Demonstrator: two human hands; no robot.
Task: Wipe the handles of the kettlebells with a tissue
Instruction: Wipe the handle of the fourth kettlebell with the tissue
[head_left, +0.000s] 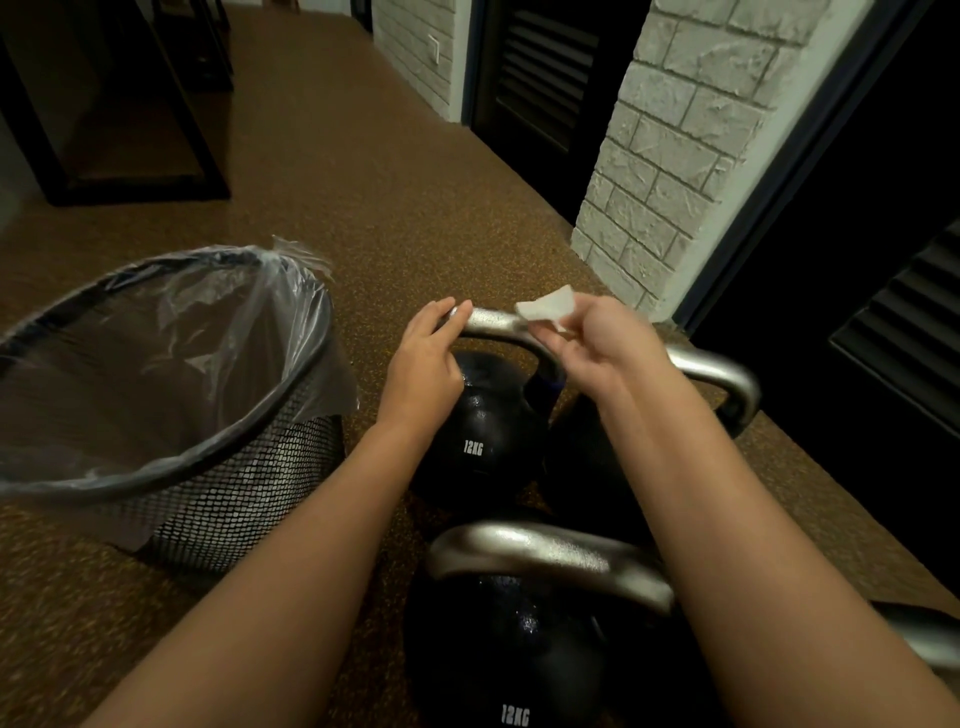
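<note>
Three black kettlebells with silvery metal handles stand close together on the speckled brown floor (363, 218). Nearest the camera, the near kettlebell (514, 654) carries a white "12KG" mark on its rounded, slightly glossy body, and its thick curved handle runs roughly left to right across the view. Just beyond it stands the far kettlebell (480, 431), also marked "12KG"; its handle (493, 325) arches upright with the top bar lying left to right. The left hand (423, 364) grips the left end of that bar, fingers curled over it. The right hand (597, 345) pinches a small crumpled white tissue (545, 310) between thumb and fingertips; the tissue sits at the right part of the same bar, touching or just above it, and I cannot tell which. A third kettlebell (711, 376) shows its smooth handle behind the right forearm. To the left, a round black mesh wastebasket (249, 467) with a clear plastic liner stands near the weights. Farther back rises a white textured brick pillar (675, 156) beside dark louvred doors (540, 73).
</note>
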